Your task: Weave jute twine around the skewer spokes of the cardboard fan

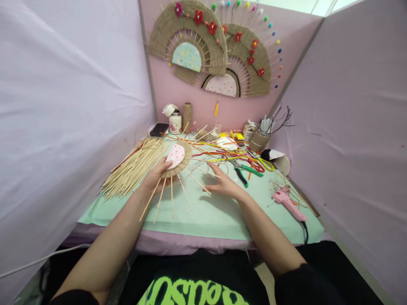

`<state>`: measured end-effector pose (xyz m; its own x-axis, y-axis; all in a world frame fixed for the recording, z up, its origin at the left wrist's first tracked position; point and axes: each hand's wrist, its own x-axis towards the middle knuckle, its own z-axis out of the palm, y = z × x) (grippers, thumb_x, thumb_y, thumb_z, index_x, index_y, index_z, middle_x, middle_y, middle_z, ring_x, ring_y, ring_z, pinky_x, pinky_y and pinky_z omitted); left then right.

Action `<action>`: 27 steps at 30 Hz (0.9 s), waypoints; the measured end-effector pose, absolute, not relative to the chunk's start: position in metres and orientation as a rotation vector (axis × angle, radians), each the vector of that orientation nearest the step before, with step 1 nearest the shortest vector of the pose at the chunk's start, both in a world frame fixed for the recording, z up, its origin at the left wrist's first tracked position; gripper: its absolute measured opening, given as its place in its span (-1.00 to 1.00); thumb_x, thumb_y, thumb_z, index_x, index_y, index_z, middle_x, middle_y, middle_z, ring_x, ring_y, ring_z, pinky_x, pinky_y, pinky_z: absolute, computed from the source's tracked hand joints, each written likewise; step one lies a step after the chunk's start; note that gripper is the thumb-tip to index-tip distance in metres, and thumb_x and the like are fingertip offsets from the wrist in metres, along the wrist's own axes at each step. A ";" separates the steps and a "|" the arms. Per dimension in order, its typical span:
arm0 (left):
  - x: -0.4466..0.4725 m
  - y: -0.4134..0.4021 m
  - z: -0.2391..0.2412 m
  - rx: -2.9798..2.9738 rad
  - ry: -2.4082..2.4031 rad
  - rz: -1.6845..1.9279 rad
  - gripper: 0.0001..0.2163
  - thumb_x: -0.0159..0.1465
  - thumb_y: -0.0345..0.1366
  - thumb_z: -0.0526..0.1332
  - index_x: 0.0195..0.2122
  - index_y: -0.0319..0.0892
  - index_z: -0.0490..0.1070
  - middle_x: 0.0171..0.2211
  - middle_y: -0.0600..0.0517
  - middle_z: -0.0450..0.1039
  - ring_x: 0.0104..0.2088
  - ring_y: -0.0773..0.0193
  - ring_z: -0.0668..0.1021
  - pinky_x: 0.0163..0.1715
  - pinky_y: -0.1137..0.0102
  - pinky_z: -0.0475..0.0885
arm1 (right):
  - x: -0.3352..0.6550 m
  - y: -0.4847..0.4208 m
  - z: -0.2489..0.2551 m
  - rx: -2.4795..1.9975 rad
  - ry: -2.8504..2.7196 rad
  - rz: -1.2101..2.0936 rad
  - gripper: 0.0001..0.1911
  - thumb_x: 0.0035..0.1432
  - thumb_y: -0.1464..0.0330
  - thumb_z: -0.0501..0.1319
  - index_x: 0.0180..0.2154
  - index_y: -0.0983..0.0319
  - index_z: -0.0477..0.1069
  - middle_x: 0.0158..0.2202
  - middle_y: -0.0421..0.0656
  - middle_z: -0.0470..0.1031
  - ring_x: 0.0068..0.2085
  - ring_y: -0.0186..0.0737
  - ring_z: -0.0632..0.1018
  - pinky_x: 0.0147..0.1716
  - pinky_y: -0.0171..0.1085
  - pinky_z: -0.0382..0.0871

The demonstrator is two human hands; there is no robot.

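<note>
My left hand (pixel 158 174) grips a small half-round fan (pixel 188 153) by its straight edge, thumb on top. The fan has a white centre with pink dots and a band of wound tan twine, and thin wooden sticks stick out around its curve. To the right, my right hand (pixel 220 182) is open with thumb and fingers apart, close to the tips of the sticks. I cannot tell whether it touches any of them. Under both hands lies a pale green cloth (pixel 197 220).
A pile of wooden sticks (pixel 132 169) lies at left. Green-handled pliers (pixel 251 170), scissors (pixel 266 164) and coloured pipe cleaners (pixel 206 153) lie ahead. A pink glue gun (pixel 289 204) is at right. A phone (pixel 159 129), jar (pixel 175 122) and twine roll (pixel 187 114) are behind.
</note>
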<state>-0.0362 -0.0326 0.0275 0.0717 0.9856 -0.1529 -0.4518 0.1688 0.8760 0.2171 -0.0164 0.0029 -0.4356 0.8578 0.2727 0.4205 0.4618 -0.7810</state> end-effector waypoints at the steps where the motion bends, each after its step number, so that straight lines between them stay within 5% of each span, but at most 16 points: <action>1: -0.036 -0.034 0.029 0.770 0.904 1.248 -0.60 0.06 -0.30 0.31 -0.03 -0.10 0.38 -0.34 0.05 0.51 -0.51 0.37 0.52 -0.54 0.50 0.42 | 0.211 -0.012 0.003 -1.012 -2.062 0.918 -0.12 -0.18 0.26 0.44 0.19 0.22 0.22 0.14 0.08 0.35 0.15 -0.02 0.39 0.12 -0.05 0.26; 3: -0.036 -0.037 0.031 0.786 0.901 1.248 -0.57 0.06 -0.30 0.31 -0.01 -0.10 0.37 -0.31 0.04 0.52 -0.50 0.37 0.53 -0.53 0.50 0.43 | 0.210 -0.007 0.005 -0.944 -2.086 1.162 -0.38 0.00 0.20 0.32 0.10 0.25 0.32 -0.20 -0.04 0.54 -0.19 -0.18 0.54 -0.16 -0.18 0.42; 6: -0.035 -0.038 0.031 0.806 0.895 1.235 -0.57 0.06 -0.29 0.31 -0.01 -0.11 0.36 -0.33 0.06 0.51 -0.50 0.37 0.52 -0.54 0.50 0.42 | 0.233 -0.002 0.007 -0.960 -1.964 1.364 -0.66 0.12 0.17 0.22 -0.16 0.26 0.46 -0.55 -0.25 0.41 -0.52 -0.37 0.41 -0.48 -0.35 0.31; 12: -0.033 -0.037 0.028 0.843 0.915 1.154 -0.60 0.05 -0.30 0.32 -0.06 -0.11 0.35 -0.34 0.09 0.50 -0.49 0.38 0.51 -0.51 0.51 0.41 | 0.286 0.000 0.013 -0.783 -1.431 1.261 -0.72 -0.07 0.32 0.37 -0.25 0.14 0.43 -0.50 -0.28 0.39 -0.49 -0.37 0.38 -0.40 -0.31 0.33; 27: -0.037 -0.037 0.022 0.950 0.902 1.010 -0.60 0.08 -0.24 0.33 -0.04 -0.08 0.35 -0.25 0.07 0.50 -0.45 0.39 0.52 -0.50 0.53 0.40 | 0.280 -0.001 0.017 -0.624 -1.184 1.322 -0.76 -0.07 0.29 0.39 -0.34 0.14 0.39 -0.47 -0.26 0.42 -0.48 -0.39 0.36 -0.44 -0.33 0.29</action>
<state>-0.0371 -0.0370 0.0225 0.2739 0.9477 -0.1636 -0.2694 0.2389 0.9329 0.2801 -0.0011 0.0170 -0.1617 0.9416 0.2954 -0.3964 0.2121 -0.8932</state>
